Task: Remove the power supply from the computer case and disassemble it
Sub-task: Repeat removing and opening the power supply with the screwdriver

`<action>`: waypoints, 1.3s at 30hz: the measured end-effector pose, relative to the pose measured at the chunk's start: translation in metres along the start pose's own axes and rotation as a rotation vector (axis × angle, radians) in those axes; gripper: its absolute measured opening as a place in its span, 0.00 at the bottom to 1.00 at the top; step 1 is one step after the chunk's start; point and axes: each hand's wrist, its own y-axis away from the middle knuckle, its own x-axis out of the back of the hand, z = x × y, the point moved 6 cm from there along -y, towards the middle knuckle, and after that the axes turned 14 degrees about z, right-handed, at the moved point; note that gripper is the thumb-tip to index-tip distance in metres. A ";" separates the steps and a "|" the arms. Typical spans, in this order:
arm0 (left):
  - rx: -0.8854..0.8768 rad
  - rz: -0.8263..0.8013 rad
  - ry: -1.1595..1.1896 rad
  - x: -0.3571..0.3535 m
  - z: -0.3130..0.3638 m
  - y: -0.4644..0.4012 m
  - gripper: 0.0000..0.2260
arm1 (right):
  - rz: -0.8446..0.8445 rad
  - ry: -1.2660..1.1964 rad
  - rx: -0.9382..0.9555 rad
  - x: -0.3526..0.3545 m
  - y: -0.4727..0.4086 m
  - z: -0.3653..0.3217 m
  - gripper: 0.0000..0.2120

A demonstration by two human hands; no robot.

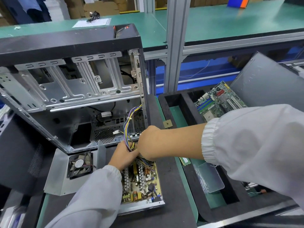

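In the head view, the opened power supply (141,183) lies on the dark mat in front of the computer case (72,89), its circuit board uncovered. Both hands meet at its far end: the left hand (123,155) and the right hand (149,143) each grip the bundle of coloured wires (131,127). The loose fan (80,164) lies on the grey cover just to the left.
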 end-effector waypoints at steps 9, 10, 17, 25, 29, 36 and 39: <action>0.013 0.009 -0.017 -0.001 -0.003 -0.001 0.21 | -0.072 0.029 -0.085 -0.008 0.001 0.005 0.08; 0.011 0.004 -0.017 -0.001 -0.002 -0.001 0.20 | -0.066 0.033 -0.083 -0.008 0.001 0.003 0.05; 0.016 0.008 -0.043 -0.001 -0.001 -0.001 0.24 | -0.035 -0.068 -0.020 -0.008 0.008 0.003 0.06; 0.050 -0.001 0.007 -0.001 -0.001 0.001 0.20 | -0.108 0.014 -0.076 -0.010 0.009 0.004 0.17; 0.034 0.009 -0.032 0.000 0.001 0.000 0.25 | -0.066 0.001 -0.049 -0.008 0.011 0.007 0.15; 0.036 0.001 -0.041 0.001 0.006 0.002 0.22 | -0.028 -0.024 -0.075 -0.001 0.017 0.016 0.12; 0.023 -0.011 -0.028 0.002 0.010 0.004 0.18 | -0.041 0.005 -0.096 0.000 0.022 0.022 0.13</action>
